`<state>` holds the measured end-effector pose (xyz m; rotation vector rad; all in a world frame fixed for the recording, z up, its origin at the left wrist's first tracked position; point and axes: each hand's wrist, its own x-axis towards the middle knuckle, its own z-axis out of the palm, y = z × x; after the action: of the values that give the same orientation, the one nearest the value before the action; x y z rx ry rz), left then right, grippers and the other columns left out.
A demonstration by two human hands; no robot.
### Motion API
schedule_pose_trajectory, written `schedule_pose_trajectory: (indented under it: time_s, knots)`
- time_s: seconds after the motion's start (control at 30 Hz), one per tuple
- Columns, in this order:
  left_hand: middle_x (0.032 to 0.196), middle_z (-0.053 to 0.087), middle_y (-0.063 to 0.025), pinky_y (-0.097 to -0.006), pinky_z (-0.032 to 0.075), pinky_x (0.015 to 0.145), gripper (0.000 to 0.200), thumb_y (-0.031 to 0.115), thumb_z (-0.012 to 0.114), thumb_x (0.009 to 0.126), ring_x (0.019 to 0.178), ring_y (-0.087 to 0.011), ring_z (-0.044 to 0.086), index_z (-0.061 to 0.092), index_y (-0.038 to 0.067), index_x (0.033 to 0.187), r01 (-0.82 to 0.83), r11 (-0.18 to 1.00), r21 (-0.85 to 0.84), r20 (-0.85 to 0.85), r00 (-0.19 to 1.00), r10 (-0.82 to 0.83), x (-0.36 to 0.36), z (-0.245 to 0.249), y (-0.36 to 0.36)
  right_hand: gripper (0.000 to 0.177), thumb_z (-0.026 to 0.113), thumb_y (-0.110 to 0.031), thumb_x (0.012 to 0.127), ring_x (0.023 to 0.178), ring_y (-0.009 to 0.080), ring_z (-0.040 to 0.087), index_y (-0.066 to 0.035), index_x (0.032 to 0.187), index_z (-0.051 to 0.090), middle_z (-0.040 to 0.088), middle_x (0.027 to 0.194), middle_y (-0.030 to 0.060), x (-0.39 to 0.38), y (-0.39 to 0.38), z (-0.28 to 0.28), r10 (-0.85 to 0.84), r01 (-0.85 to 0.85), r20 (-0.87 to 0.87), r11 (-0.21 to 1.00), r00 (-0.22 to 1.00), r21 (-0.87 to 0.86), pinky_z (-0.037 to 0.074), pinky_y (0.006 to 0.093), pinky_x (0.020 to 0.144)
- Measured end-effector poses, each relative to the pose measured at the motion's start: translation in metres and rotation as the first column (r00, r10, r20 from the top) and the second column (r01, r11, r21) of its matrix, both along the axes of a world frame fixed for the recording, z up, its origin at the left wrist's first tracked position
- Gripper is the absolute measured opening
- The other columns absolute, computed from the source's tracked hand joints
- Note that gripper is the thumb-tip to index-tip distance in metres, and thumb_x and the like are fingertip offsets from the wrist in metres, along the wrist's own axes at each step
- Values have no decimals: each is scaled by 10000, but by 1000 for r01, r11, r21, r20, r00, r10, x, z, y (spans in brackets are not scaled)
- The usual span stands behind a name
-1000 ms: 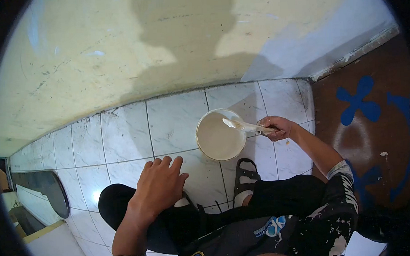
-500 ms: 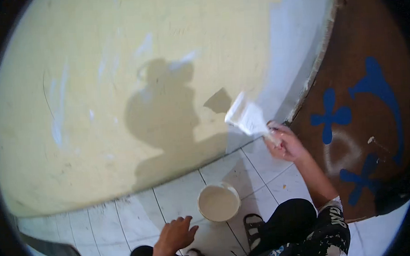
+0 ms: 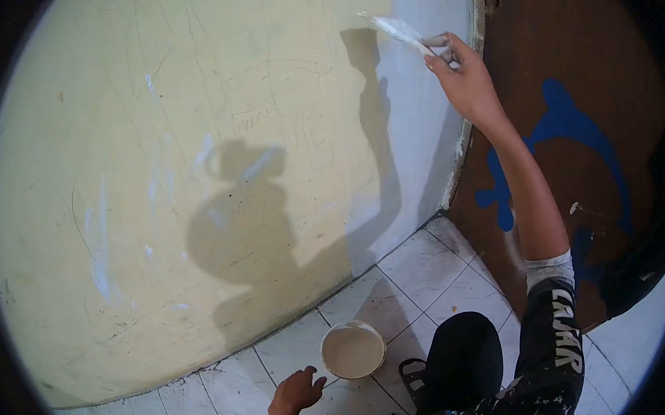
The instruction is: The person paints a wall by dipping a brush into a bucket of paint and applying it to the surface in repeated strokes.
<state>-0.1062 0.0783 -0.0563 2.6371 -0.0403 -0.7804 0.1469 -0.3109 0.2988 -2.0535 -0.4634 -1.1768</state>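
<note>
Interior of a dwelling being painted, possibly a passage or washroom corner; the fisheye view leaves the room type uncertain. A scuffed yellow plaster wall with a white-painted strip meets a floor of pale marbled tiles. A brown panel bears blue dolphin and flower motifs. A pail of white paint stands on the tiles; a brush is raised at the wall.

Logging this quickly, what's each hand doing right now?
Left hand: open, holding nothing, near the bucket.
Right hand: closed on the paintbrush, raised by the wall.
</note>
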Motion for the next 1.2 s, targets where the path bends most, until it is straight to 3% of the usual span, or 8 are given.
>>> schedule_pose_trajectory:
  time_s: [0.23,0.5,0.7,0.97,1.03,1.07,1.13,1.2]
  knots:
    - [1107,698,-248,-480,506,960,503,440,562,976,1085,-399,655,589,55,1298,-22,1000,-9,54,998,23,-1,1,4,322,642,-217,925,680,159,542,-16,1175,618,638,798,100,3,13,2,-18,18,-21,1000,1000,4,477,344,689]
    - [1165,678,-250,-479,504,969,492,424,552,985,1111,-400,644,581,49,1302,-30,1000,-1,46,998,30,-5,19,-4,422,624,-180,900,969,452,649,50,1250,572,663,1022,287,27,45,-109,-44,40,-79,998,996,-50,517,447,844]
    - [1196,669,-238,-473,499,980,482,421,547,989,1136,-392,634,582,56,1302,-34,999,35,21,999,33,-6,22,-3,427,626,-167,900,1012,455,642,40,1268,565,653,1075,303,9,40,-176,41,-37,-283,999,958,17,515,461,880]
    - [1207,666,-229,-465,498,980,484,422,548,990,1150,-387,628,577,53,1301,-53,998,47,-5,999,53,-5,26,-1,464,630,-240,895,971,456,665,5,1286,580,676,995,301,27,33,-37,-134,138,47,988,990,-76,532,459,849]
    - [1203,666,-231,-467,497,980,485,419,553,987,1143,-389,630,578,49,1299,-39,999,34,27,999,38,-7,22,1,448,644,-235,918,693,249,623,-36,1313,578,651,825,211,40,35,-29,-134,143,107,986,985,-85,507,373,682]
    - [1203,666,-231,-467,497,980,485,419,553,987,1143,-389,630,578,49,1299,-46,998,31,27,999,45,-7,20,2,448,644,-235,918,693,249,623,-36,1313,578,651,825,211,45,36,-37,-127,136,108,987,986,-87,507,373,682]
    - [1192,668,-237,-471,498,978,480,409,560,985,1133,-394,632,578,44,1296,-51,997,65,5,999,51,-8,24,-1,460,621,-232,895,920,475,659,1,1289,580,667,994,307,52,40,-75,-75,81,69,993,995,-90,536,484,816]
    - [1150,675,-245,-486,507,946,476,407,567,977,1090,-403,645,587,46,1287,-45,997,57,53,998,42,-12,12,3,454,616,-197,892,901,480,653,4,1295,567,664,983,304,43,45,-125,-110,100,-106,990,988,-101,527,504,806]
